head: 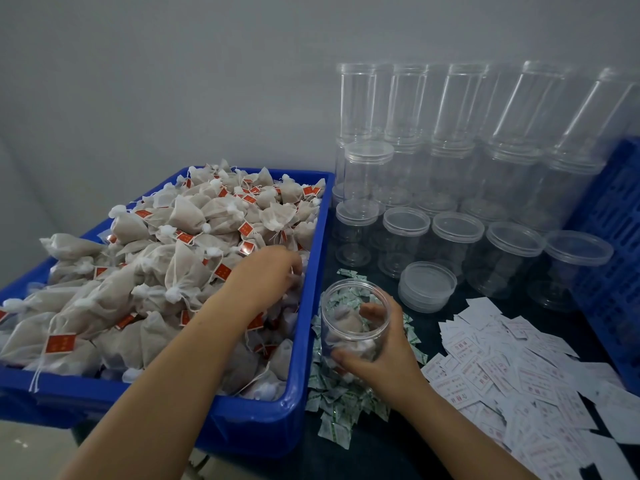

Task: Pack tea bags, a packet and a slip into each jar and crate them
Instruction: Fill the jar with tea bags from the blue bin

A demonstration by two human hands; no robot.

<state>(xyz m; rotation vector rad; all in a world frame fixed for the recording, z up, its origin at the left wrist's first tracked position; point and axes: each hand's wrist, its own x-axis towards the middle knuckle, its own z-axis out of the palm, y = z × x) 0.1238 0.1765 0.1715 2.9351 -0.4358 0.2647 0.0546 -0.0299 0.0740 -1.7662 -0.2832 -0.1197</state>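
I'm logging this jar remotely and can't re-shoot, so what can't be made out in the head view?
- Bag count in the open jar: blurred, and the right hand wraps it.
- Left hand fingertips: buried among tea bags in the blue bin.
- Print on the slips and packets: too small.
- Blue crate: cut off by the right edge.

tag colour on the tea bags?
Red tags with pale print, clearest in the head view.
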